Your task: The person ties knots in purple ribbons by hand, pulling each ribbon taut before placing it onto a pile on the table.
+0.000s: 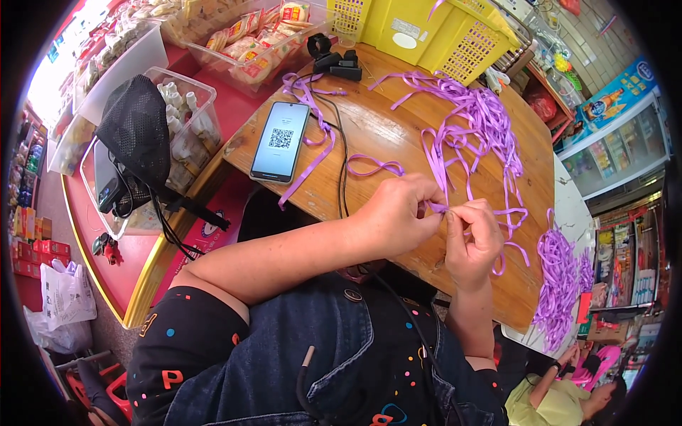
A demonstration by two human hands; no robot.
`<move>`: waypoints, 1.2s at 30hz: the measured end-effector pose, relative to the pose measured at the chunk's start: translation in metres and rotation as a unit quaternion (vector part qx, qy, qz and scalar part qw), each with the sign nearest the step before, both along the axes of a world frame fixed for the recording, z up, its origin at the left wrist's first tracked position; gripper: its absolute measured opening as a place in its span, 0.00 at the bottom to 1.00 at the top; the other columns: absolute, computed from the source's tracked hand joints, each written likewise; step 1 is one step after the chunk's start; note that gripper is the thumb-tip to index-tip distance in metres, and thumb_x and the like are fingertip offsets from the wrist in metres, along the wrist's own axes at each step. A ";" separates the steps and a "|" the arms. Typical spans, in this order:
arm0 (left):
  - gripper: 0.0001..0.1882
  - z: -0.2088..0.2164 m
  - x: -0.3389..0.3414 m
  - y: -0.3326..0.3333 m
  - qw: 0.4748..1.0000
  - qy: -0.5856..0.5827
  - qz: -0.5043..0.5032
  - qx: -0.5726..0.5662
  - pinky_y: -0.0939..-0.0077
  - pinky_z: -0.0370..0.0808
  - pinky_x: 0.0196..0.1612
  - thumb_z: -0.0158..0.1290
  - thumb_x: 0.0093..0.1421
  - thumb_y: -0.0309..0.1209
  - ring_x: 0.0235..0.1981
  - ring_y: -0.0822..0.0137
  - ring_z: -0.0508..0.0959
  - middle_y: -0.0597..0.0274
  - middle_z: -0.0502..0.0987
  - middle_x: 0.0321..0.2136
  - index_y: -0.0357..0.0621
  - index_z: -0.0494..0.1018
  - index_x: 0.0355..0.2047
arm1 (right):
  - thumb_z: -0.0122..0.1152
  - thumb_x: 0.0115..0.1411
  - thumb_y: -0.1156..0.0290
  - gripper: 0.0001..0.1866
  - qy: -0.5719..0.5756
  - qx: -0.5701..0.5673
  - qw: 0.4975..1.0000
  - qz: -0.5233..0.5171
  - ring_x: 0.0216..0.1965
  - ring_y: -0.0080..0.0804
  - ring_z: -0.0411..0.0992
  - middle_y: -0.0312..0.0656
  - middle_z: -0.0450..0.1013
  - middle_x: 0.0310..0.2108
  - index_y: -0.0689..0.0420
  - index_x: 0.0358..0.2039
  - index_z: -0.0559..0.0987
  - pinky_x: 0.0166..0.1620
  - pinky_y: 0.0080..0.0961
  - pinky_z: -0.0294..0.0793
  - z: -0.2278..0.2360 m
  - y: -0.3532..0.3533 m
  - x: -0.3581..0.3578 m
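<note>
Both my hands meet over the front of a wooden table point(383, 64), pinching the same purple ribbon point(438, 207). The fingers of my left hand point(398, 216) are closed on one part of it. Close beside them, my right hand point(472, 238) grips the ribbon between thumb and forefinger. Part of the ribbon is hidden by the fingers. A loop of purple ribbon point(373, 167) lies just beyond my left hand. Farther back spreads a loose tangle of purple ribbons point(483, 121), with strands trailing toward my hands.
A lit phone point(280, 142) and black cables point(339, 142) lie left on the table. Behind stand a yellow crate point(426, 35) and a clear bin of packets point(263, 42). More purple ribbons point(558, 284) are heaped at the right, near a person in yellow-green point(547, 405).
</note>
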State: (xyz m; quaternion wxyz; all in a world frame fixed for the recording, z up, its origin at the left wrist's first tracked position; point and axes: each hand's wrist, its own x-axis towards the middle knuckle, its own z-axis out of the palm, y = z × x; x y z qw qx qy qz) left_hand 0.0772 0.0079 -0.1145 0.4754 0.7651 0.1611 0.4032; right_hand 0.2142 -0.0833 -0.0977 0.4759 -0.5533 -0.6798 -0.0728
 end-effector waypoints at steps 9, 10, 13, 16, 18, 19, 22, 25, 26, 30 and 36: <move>0.06 0.008 0.000 -0.001 0.992 0.009 -0.020 -0.122 0.76 0.73 0.27 0.55 0.51 0.23 0.23 0.72 0.77 0.54 0.77 0.22 0.33 0.76 0.30 | 0.53 0.62 0.74 0.07 0.358 -0.129 0.922 0.078 0.20 0.15 0.58 0.31 0.65 0.20 0.61 0.26 0.72 0.23 0.14 0.55 -0.018 -0.003 0.004; 0.06 0.005 0.001 0.000 0.989 -0.007 -0.031 -0.143 0.79 0.72 0.27 0.57 0.53 0.23 0.23 0.76 0.74 0.60 0.76 0.21 0.35 0.77 0.32 | 0.53 0.62 0.74 0.07 0.358 -0.129 0.921 0.079 0.20 0.15 0.58 0.31 0.65 0.20 0.61 0.26 0.72 0.23 0.14 0.55 -0.019 -0.001 0.004; 0.07 0.004 0.001 0.000 0.984 -0.041 -0.045 -0.166 0.82 0.70 0.28 0.58 0.54 0.23 0.24 0.80 0.72 0.65 0.76 0.21 0.37 0.79 0.34 | 0.51 0.64 0.70 0.09 0.433 -0.154 0.882 0.105 0.18 0.15 0.57 0.31 0.63 0.18 0.59 0.27 0.72 0.22 0.15 0.55 -0.021 0.002 0.001; 0.06 0.002 0.002 0.001 0.984 -0.056 -0.043 -0.163 0.82 0.71 0.28 0.58 0.54 0.22 0.25 0.80 0.73 0.64 0.78 0.23 0.38 0.79 0.34 | 0.51 0.65 0.67 0.10 0.537 -0.164 0.816 0.138 0.17 0.17 0.57 0.30 0.61 0.16 0.56 0.27 0.72 0.21 0.15 0.55 -0.021 0.004 -0.001; 0.06 0.001 0.002 0.002 0.986 -0.052 -0.036 -0.157 0.82 0.71 0.29 0.59 0.54 0.22 0.25 0.79 0.73 0.64 0.78 0.23 0.38 0.80 0.33 | 0.50 0.64 0.64 0.10 0.636 -0.203 0.707 0.233 0.18 0.18 0.60 0.30 0.63 0.18 0.55 0.30 0.72 0.19 0.14 0.57 -0.025 0.004 0.005; 0.06 0.000 0.002 0.002 0.986 -0.049 -0.040 -0.154 0.82 0.72 0.29 0.58 0.54 0.22 0.26 0.79 0.74 0.64 0.78 0.23 0.38 0.79 0.34 | 0.50 0.64 0.64 0.10 0.636 -0.203 0.707 0.233 0.18 0.18 0.60 0.30 0.63 0.18 0.55 0.30 0.72 0.19 0.14 0.57 -0.026 0.005 0.006; 0.06 -0.005 0.005 0.004 0.977 -0.064 -0.070 -0.191 0.82 0.72 0.29 0.57 0.55 0.22 0.25 0.79 0.74 0.64 0.78 0.24 0.37 0.79 0.35 | 0.51 0.63 0.61 0.10 0.694 -0.237 0.632 0.251 0.19 0.19 0.61 0.30 0.62 0.19 0.55 0.32 0.72 0.19 0.14 0.59 -0.029 0.007 0.008; 0.06 -0.006 0.005 0.004 0.969 -0.073 -0.088 -0.218 0.83 0.71 0.28 0.56 0.56 0.23 0.24 0.80 0.73 0.66 0.78 0.24 0.36 0.77 0.35 | 0.54 0.61 0.60 0.11 0.717 -0.264 0.584 0.276 0.19 0.19 0.62 0.29 0.62 0.19 0.54 0.33 0.72 0.21 0.15 0.61 -0.029 0.008 0.009; 0.06 -0.005 0.005 0.004 0.973 -0.066 -0.080 -0.204 0.84 0.70 0.27 0.56 0.56 0.23 0.24 0.81 0.72 0.68 0.77 0.24 0.35 0.76 0.35 | 0.53 0.62 0.61 0.10 0.722 -0.254 0.598 0.239 0.20 0.19 0.62 0.29 0.63 0.19 0.55 0.33 0.73 0.21 0.15 0.62 -0.028 0.008 0.008; 0.05 -0.001 0.004 0.006 0.973 -0.037 -0.084 -0.213 0.86 0.68 0.26 0.56 0.56 0.25 0.23 0.83 0.70 0.72 0.74 0.22 0.36 0.75 0.32 | 0.53 0.63 0.68 0.06 0.649 -0.192 0.727 0.117 0.20 0.18 0.62 0.30 0.67 0.21 0.56 0.33 0.74 0.23 0.15 0.62 -0.022 0.008 -0.001; 0.06 -0.006 0.006 0.009 0.971 -0.028 -0.068 -0.229 0.86 0.66 0.25 0.57 0.57 0.28 0.23 0.84 0.68 0.73 0.71 0.22 0.37 0.74 0.30 | 0.53 0.63 0.72 0.06 0.437 -0.151 0.884 0.075 0.20 0.15 0.61 0.30 0.66 0.21 0.58 0.29 0.74 0.25 0.13 0.58 -0.027 0.006 -0.002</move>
